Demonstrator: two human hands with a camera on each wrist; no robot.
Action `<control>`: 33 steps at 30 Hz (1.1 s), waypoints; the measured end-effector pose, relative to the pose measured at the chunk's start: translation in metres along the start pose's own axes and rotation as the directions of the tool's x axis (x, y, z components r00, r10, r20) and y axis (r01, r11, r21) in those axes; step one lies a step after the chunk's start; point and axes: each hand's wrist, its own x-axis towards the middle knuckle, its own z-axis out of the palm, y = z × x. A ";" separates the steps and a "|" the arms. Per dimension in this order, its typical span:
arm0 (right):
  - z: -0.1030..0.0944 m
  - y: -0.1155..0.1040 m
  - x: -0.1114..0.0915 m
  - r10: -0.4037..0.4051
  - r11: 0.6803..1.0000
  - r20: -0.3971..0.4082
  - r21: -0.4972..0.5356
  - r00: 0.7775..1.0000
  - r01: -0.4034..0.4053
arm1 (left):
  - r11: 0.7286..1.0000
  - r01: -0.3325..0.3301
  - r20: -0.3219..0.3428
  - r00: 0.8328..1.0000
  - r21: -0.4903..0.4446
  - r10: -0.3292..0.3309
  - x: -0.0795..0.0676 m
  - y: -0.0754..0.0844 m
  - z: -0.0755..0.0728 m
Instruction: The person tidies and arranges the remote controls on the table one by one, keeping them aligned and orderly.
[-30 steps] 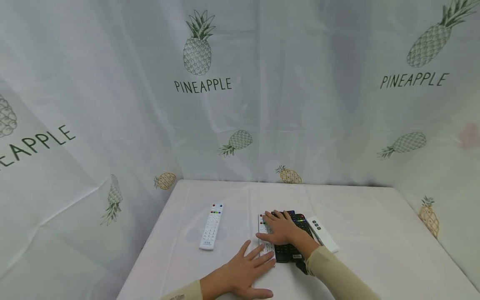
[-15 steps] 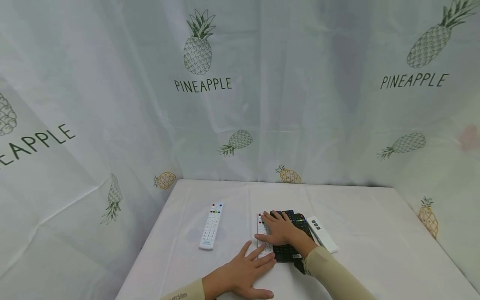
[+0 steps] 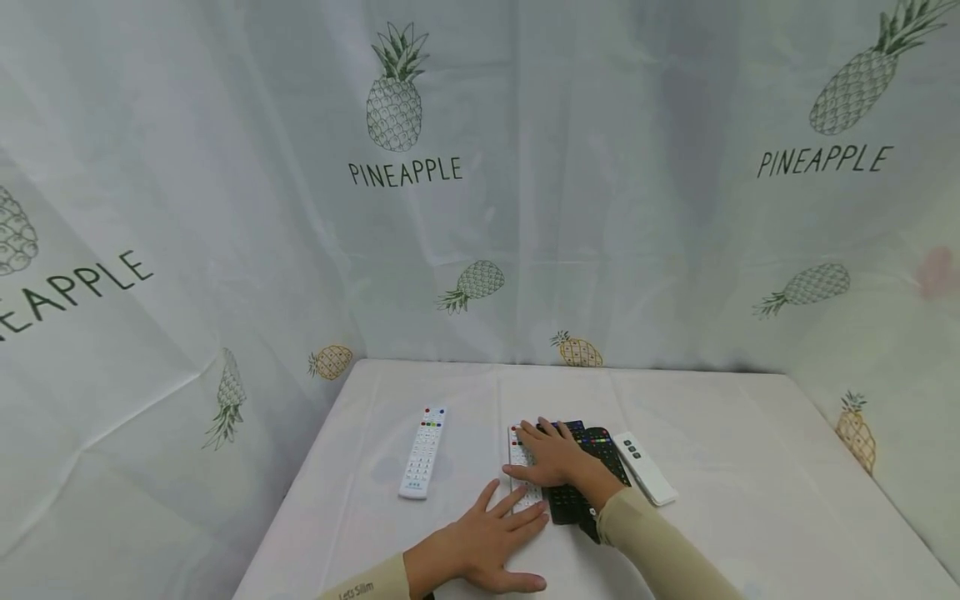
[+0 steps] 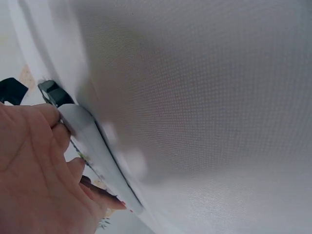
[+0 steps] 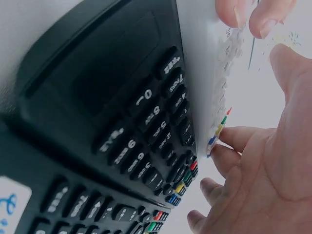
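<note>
A white remote control (image 3: 516,454) covered with buttons lies lengthwise on the white table under both hands. My left hand (image 3: 491,537), fingers spread and straight, touches its near end; in the left wrist view the fingertips meet the end of the white casing. From above, my right hand (image 3: 553,460) reaches across with extended fingers over its far half, hiding part of it. Close on the right lie two black remotes, a nearer one (image 3: 564,507) partly under the right hand and another (image 3: 604,450) slanting beneath the wrist. The right wrist view shows their number keys.
Farther right, a slim white remote (image 3: 647,469) with a few dark buttons lies tilted. Another white remote (image 3: 422,454) sits apart on the left of the table (image 3: 720,433). A curtain (image 3: 600,208) printed with pineapples hangs behind and along the sides.
The white remote under my hands has slid slightly left, and my right hand has shifted left with it. More of the black remotes shows now. My left hand has barely moved.
</note>
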 end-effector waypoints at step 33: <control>0.001 -0.021 0.033 0.050 0.999 0.057 0.020 0.997 -0.051 | 0.990 0.086 0.059 0.995 -0.115 -0.079 -0.016 -0.013 -0.013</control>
